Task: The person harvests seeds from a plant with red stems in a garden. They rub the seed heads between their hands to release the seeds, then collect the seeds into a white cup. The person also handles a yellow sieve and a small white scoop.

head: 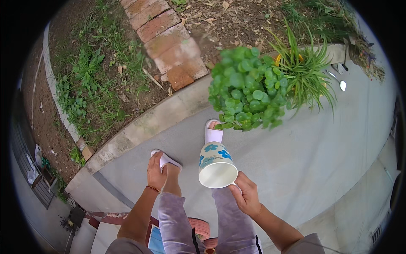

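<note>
My right hand grips the handle of a white cup patterned with blue flowers and some writing. The cup is tilted, its mouth turned towards me, and the pale inside shows no contents. My left hand, with a beaded bracelet at the wrist, hangs with its thumb apart from the fingers and nothing in it. Beyond the cup stands a bushy plant with round green leaves; its pot is hidden. To its right a spider plant grows from a yellow pot, mostly covered by leaves.
A concrete curb edges a soil bed crossed by a brick path. A metal scoop-like tool lies on the grey pavement beside the spider plant. My feet wear pale slippers. Reddish tires are behind my legs.
</note>
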`<state>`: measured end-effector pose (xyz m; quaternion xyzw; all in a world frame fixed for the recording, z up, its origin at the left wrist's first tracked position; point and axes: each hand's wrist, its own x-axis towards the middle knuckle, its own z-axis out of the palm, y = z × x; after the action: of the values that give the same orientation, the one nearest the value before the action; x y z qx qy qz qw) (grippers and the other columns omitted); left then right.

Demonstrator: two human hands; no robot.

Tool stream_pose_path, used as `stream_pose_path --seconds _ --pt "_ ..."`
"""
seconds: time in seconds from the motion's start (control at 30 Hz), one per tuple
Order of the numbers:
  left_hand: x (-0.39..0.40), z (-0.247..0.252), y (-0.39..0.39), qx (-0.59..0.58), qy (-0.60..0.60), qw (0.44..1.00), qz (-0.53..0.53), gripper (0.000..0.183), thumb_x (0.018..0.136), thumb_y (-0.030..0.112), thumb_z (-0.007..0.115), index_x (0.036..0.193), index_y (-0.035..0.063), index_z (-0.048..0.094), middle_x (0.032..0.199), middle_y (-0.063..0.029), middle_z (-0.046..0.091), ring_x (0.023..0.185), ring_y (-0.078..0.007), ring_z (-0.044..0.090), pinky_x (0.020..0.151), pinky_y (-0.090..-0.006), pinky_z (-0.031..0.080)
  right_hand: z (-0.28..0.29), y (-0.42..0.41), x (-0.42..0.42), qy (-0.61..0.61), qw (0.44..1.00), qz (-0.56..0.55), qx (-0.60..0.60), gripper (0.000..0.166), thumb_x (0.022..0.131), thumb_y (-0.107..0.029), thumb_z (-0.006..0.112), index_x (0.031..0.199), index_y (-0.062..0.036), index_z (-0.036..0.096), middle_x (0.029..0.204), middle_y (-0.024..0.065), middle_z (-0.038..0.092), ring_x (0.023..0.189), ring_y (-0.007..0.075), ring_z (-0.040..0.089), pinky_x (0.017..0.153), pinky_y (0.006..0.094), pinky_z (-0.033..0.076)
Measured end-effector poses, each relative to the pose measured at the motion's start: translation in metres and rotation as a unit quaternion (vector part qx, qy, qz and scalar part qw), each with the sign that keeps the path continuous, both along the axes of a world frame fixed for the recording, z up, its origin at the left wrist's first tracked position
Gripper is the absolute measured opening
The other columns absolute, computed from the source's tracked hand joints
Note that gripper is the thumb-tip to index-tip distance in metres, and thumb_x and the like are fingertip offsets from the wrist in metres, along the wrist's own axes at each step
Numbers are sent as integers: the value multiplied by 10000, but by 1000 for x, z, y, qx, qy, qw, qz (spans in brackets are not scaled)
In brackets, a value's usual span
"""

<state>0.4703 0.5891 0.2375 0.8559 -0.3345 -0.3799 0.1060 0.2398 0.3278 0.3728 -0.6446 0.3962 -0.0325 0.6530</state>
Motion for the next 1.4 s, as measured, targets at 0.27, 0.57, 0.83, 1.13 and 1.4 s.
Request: stream_pose_path --seconds 0.27,0.57,0.83,1.13,1.4 --pt "-106 145 -72 -5 28 998 63 553 838 29 665 1355 67 473 1319 -156 542 1202 -370 534 1003 -442 457 84 -68 -123 81 993 29 -86 168 998 -127 548 948 11 630 839 105 603 762 215 594 699 311 487" --pt "-257 189 -139 -87 59 993 46 424 867 54 651 1277 58 540 1278 -158 573 1151 -355 581 956 -427 490 129 -72 -318 96 973 -210 29 262 1033 -193 509 913 17 611 819 71 648 729 140 641 683 291 523" --pt "-377 182 -33 150 45 983 92 331 861 108 677 1178 39 611 1161 -172 648 1085 -314 638 923 -410 521 76 -182 -460 122 956 -257 75 292 1051 -255 493 902 -28 599 810 45 645 731 120 621 687 272 504" --pt "-530 161 -215 129 39 971 198 187 915 162 648 1057 43 670 983 -124 735 896 -238 718 792 -363 574 -9 -360 -575 152 969 -189 37 258 1038 -216 493 879 -36 587 786 25 613 716 106 603 655 265 488" --pt "-598 152 -455 36 130 965 225 198 919 163 650 1094 71 651 1083 -80 719 1037 -218 680 867 -358 534 -24 -493 -642 178 973 -148 -1 250 1023 -214 499 899 -13 581 781 65 610 700 146 632 639 300 499"
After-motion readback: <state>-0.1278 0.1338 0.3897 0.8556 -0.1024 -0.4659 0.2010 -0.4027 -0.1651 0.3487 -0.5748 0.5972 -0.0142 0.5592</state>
